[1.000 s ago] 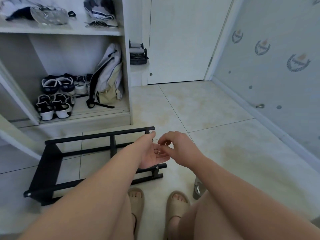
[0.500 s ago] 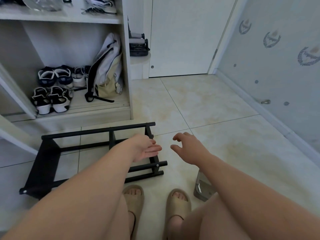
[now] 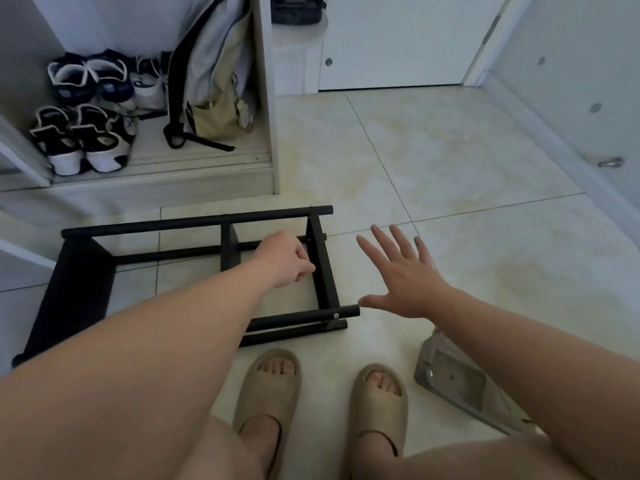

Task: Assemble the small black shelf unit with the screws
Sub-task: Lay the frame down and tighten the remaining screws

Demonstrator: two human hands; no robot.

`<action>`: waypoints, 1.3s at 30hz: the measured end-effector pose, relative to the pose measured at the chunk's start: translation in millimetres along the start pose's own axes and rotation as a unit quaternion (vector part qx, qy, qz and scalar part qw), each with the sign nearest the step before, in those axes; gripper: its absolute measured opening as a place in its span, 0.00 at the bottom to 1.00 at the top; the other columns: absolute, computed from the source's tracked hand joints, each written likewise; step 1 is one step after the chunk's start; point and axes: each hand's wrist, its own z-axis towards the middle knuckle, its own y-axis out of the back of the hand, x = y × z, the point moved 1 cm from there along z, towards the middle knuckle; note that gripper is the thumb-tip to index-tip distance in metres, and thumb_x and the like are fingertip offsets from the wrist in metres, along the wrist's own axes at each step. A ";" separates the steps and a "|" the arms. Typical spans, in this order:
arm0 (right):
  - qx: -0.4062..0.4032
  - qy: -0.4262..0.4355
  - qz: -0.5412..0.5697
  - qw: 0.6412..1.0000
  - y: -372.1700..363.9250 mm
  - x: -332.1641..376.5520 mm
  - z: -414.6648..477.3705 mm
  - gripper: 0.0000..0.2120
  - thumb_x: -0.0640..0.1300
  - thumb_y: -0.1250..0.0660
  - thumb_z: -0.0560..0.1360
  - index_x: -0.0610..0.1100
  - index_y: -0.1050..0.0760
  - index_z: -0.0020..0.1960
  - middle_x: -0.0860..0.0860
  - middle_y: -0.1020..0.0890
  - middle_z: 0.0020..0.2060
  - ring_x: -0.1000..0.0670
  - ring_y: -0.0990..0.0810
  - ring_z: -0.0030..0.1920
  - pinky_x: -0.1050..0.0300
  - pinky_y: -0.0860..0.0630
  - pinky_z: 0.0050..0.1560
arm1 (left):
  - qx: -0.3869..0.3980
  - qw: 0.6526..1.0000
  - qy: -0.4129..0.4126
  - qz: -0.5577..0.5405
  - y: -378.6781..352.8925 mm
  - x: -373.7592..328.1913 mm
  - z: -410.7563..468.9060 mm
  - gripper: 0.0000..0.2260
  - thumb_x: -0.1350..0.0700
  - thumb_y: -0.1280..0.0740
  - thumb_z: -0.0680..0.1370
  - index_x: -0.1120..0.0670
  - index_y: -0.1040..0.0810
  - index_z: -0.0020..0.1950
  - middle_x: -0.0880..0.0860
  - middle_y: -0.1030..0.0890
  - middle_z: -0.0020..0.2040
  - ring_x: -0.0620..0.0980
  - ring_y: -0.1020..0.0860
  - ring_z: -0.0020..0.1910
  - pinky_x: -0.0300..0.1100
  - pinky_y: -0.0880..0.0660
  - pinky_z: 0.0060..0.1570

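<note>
Judged shelf unit (image 3: pixel 194 221) mostly framed, fastening unfinished, with left hand (image 3: pixel 285 261) fingers (image 3: pixel 305 262) curled at its end bar (image 3: pixel 323 271), hold unclear, right hand (image 3: pixel 405 278) splayed empty.

Dim, soft, even indoor light was recorded.
Only faint shadows were cast on the tiled floor (image 3: pixel 450 168); straight lines were bent toward the edges, and fine detail was softened throughout.
</note>
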 end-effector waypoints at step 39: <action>0.001 0.237 -0.019 0.971 -128.6 7.7 115.0 0.64 0.84 0.48 0.64 0.40 0.57 0.83 0.42 0.59 0.82 0.43 0.60 0.82 0.35 0.55 0.79 | 0.279 0.903 0.098 -0.313 -156.0 105.3 128.1 0.06 0.67 0.31 0.75 0.59 0.15 0.41 0.56 0.18 0.34 0.52 0.20 0.35 0.39 0.25 0.38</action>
